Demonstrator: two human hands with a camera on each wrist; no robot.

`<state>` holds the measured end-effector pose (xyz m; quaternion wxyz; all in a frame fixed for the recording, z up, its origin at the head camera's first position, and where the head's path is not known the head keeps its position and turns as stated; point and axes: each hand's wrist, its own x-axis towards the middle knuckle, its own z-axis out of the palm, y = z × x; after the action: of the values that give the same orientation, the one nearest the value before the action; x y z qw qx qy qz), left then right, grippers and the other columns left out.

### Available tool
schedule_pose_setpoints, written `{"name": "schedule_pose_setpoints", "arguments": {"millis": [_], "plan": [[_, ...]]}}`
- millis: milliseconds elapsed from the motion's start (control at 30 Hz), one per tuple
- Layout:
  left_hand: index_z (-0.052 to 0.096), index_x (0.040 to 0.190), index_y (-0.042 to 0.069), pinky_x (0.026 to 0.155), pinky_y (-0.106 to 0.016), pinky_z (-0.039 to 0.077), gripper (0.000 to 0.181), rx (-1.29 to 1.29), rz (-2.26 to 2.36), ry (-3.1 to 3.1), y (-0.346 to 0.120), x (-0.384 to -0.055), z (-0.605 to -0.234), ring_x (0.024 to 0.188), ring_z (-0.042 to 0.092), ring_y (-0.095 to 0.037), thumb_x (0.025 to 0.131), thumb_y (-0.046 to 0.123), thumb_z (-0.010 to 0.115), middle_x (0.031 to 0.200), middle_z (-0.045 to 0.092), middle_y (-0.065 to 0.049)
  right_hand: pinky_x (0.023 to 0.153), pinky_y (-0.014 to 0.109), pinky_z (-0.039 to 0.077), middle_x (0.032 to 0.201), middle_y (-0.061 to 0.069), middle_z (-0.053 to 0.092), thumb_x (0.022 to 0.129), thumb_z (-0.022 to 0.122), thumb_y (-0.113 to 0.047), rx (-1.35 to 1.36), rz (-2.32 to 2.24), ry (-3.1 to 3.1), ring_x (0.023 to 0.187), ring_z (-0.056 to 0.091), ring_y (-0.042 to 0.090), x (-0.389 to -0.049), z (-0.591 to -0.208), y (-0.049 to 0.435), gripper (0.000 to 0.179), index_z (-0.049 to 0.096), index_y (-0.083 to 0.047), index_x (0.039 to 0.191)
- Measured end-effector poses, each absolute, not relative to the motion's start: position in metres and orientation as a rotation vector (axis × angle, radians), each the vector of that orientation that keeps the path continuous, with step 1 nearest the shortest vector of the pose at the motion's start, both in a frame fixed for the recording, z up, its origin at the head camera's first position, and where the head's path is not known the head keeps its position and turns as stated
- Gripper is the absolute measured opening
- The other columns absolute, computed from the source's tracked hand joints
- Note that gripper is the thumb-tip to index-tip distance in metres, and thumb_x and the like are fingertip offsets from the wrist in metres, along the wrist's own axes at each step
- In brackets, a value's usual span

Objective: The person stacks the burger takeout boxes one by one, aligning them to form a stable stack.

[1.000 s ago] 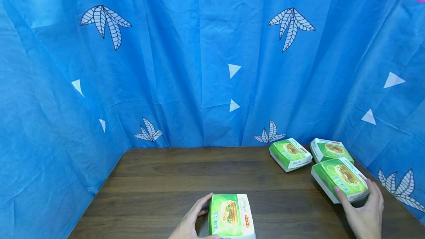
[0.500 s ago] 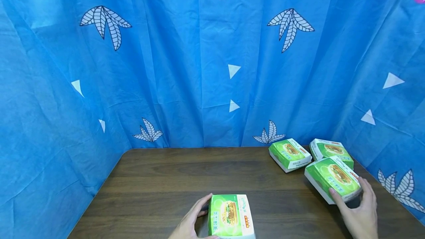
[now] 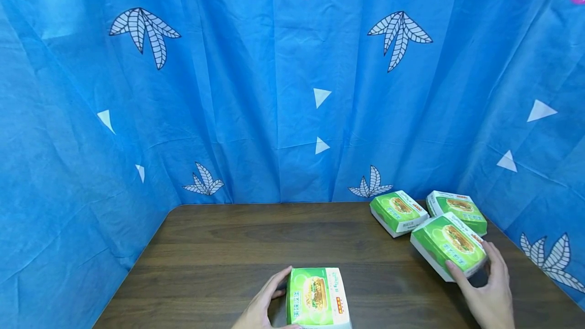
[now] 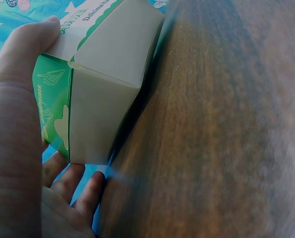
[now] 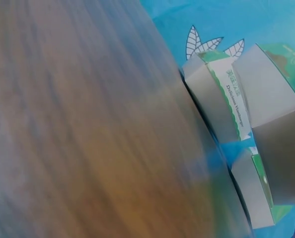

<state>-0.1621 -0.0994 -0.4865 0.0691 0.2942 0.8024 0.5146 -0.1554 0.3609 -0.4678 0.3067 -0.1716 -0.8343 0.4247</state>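
Near the table's front edge stands a green and white hamburger box [image 3: 315,296]. My left hand [image 3: 265,302] grips it, thumb on one side and fingers on the opposite side; the left wrist view shows the box's [image 4: 100,114] plain white side. On the right, my right hand [image 3: 491,286] holds a second hamburger box [image 3: 450,245] by its near end between thumb and fingers. This box is tilted and looks lifted off the table. In the right wrist view the held box [image 5: 281,148] fills the right edge, with only a bit of a finger showing.
Two more hamburger boxes lie at the back right corner, one on the left [image 3: 399,212] and one on the right [image 3: 457,212]. A blue patterned curtain [image 3: 247,90] encloses the brown wooden table [image 3: 256,242] at the back and sides.
My right hand has moved left and slightly away from me with its hamburger box, exposing more of the back right box. The left hand and its box have stayed in place.
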Motion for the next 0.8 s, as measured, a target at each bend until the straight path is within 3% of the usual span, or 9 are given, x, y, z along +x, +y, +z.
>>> {"name": "schedule_pose_setpoints", "arguments": {"millis": [167, 400, 600, 767, 800], "plan": [[0.021, 0.154, 0.015, 0.099, -0.029, 0.046, 0.092, 0.88, 1.551, 2.412, -0.099, -0.162, -0.485, 0.133, 0.035, -0.005, 0.082, 0.026, 0.077, 0.152, 0.032, -0.009, 0.109, 0.007, 0.011, 0.16, 0.011, 0.013, 0.084, 0.075, -0.025, -0.424, 1.13, -2.206, 0.146, 0.014, 0.029, -0.156, -0.469, 0.359, 0.092, 0.018, -0.017, 0.155], [0.021, 0.154, 0.015, 0.099, -0.029, 0.046, 0.092, 0.899, 1.558, 2.411, -0.1, -0.162, -0.486, 0.134, 0.034, -0.003, 0.082, 0.025, 0.077, 0.152, 0.032, -0.009, 0.095, -0.005, 0.011, 0.161, 0.009, 0.011, 0.085, 0.073, -0.027, -0.391, 1.131, -2.23, 0.146, 0.015, 0.03, -0.155, -0.468, 0.352, 0.091, 0.016, -0.02, 0.155], [0.019, 0.154, 0.012, 0.1, -0.03, 0.045, 0.091, 0.885, 1.575, 2.369, -0.101, -0.164, -0.486, 0.135, 0.033, -0.004, 0.083, 0.023, 0.075, 0.154, 0.029, -0.01, 0.096, -0.004, 0.012, 0.16, 0.008, 0.013, 0.085, 0.074, -0.027, -0.378, 1.146, -2.232, 0.146, 0.016, 0.026, -0.154, -0.467, 0.344, 0.09, 0.018, -0.026, 0.154], [0.019, 0.154, 0.013, 0.1, -0.029, 0.045, 0.09, 0.883, 1.572, 2.375, -0.1, -0.163, -0.486, 0.134, 0.033, -0.003, 0.083, 0.023, 0.075, 0.153, 0.03, -0.011, 0.095, -0.006, 0.013, 0.16, 0.008, 0.014, 0.084, 0.075, -0.025, -0.354, 1.138, -2.243, 0.145, 0.018, 0.022, -0.154, -0.468, 0.34, 0.091, 0.018, -0.022, 0.155], [0.02, 0.154, 0.014, 0.1, -0.029, 0.045, 0.09, 0.883, 1.569, 2.38, -0.1, -0.163, -0.486, 0.134, 0.033, -0.002, 0.083, 0.024, 0.075, 0.153, 0.03, -0.011, 0.103, 0.0, 0.015, 0.16, 0.009, 0.013, 0.085, 0.074, -0.027, -0.347, 1.139, -2.259, 0.146, 0.017, 0.025, -0.154, -0.467, 0.34, 0.091, 0.016, -0.021, 0.155]]}}
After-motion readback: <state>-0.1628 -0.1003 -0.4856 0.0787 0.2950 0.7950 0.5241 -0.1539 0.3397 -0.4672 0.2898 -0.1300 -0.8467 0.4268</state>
